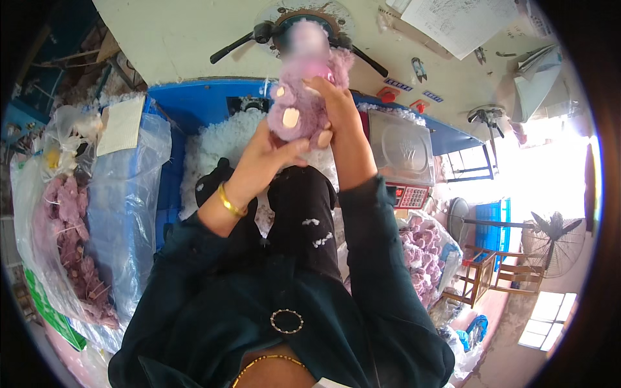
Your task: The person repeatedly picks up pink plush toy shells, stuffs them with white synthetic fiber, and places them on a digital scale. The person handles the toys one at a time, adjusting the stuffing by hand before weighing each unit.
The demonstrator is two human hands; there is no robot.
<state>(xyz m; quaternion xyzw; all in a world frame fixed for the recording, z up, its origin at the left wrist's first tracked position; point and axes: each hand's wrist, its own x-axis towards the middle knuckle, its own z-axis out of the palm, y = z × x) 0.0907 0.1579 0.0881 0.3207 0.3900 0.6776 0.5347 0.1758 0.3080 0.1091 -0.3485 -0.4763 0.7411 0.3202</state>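
Note:
A purple plush toy (299, 103) with cream paw pads is held up in front of me at the table's front edge. Its top is blurred and overlaps the round machine fitting (284, 32) with black lever handles. My right hand (337, 107) grips the toy's right side, thumb across its front near a shiny pink patch. From below, my left hand (266, 160) holds the toy's lower end, thumb toward the front; the fingers behind are partly hidden. White stuffing (226, 139) lies in the blue bin under the toy.
Purple plush pieces fill a plastic bag (70, 226) on the left and another bag (424, 255) on the right. Beside my right arm are a scale (411, 196) and a clear plastic box (401, 149). Papers (453, 22) and snips (419, 69) lie on the table.

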